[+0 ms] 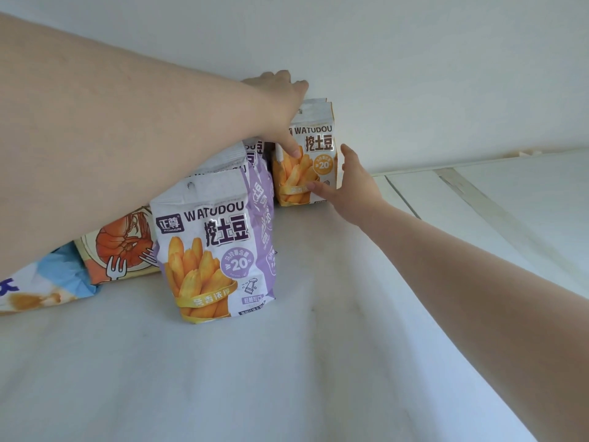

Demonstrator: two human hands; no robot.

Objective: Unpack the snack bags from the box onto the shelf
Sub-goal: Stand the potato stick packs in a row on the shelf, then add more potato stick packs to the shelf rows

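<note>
An orange-and-white snack bag (314,145) stands upright at the back of the white shelf (287,362), against the rear wall. My left hand (280,100) reaches over its top, fingers behind the bag and thumb pressing its front. My right hand (353,189) holds its right side, thumb across the lower front. A row of purple-and-white snack bags (210,250) of the same brand stands to the left and nearer, the front one facing me. The box is out of view.
A shrimp-printed bag (127,247) and a blue-and-white bag (44,285) lie at the left behind my left forearm. The shelf's rear wall (414,74) rises behind the bags. A white side panel with a seam (494,212) closes the right.
</note>
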